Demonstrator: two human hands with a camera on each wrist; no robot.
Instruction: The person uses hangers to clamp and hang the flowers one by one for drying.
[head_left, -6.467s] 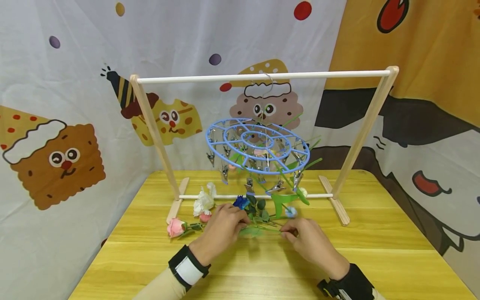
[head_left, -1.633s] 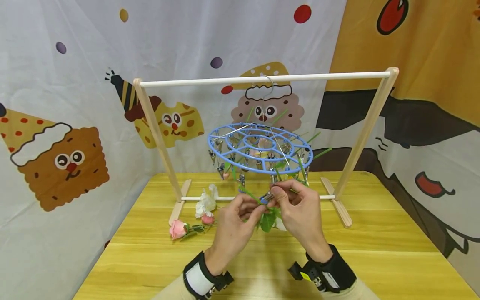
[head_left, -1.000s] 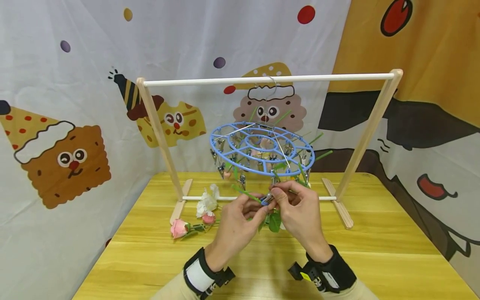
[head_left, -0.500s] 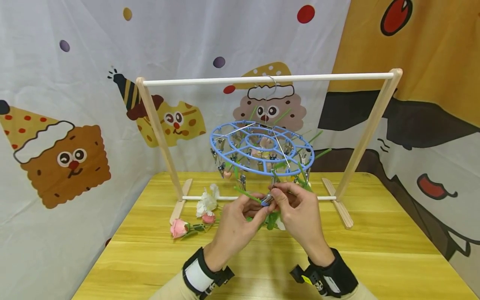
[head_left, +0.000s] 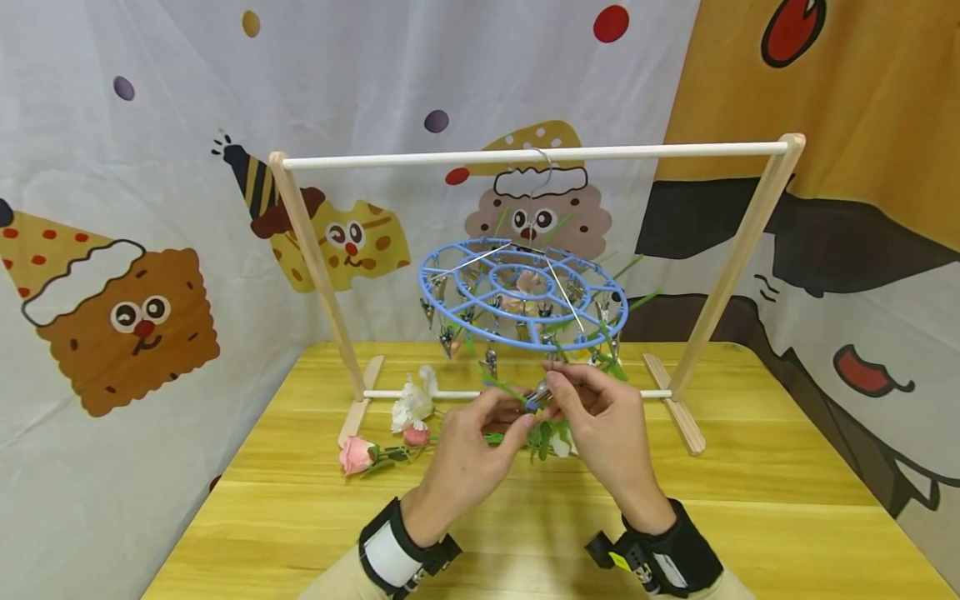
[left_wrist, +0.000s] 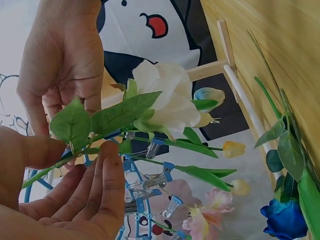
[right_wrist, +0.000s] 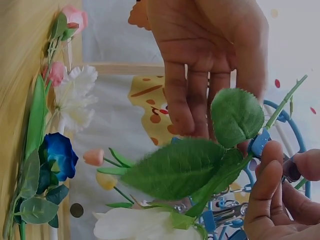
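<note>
At the front of the round blue clip hanger (head_left: 450,315), my left hand (head_left: 471,446) pinches the green stem (left_wrist: 36,177) of a white rose between thumb and fingers. The white rose (left_wrist: 167,100) points downward below the hands, with broad green leaves (right_wrist: 172,167) near the grip. My right hand (head_left: 606,429) pinches a metal clip (head_left: 542,390) hanging from the ring. The clip's blue tip (right_wrist: 260,142) lies across the stem, which sticks out past it. Several other flowers hang head down in clips, among them a yellow tulip (left_wrist: 234,149) and a pink flower (left_wrist: 217,200).
A wooden rack with a white top rod (head_left: 390,159) carries the hanger over the wooden table (head_left: 765,517). On the tabletop lie a pink rose (head_left: 356,456), a white ruffled flower (head_left: 411,408) and a blue rose (right_wrist: 61,157). A patterned cloth (head_left: 360,75) hangs behind.
Earlier both hands were low over the table at a flower stem; they have since risen to the hanger's front, with stem and clip together. Over the last second they barely move.
</note>
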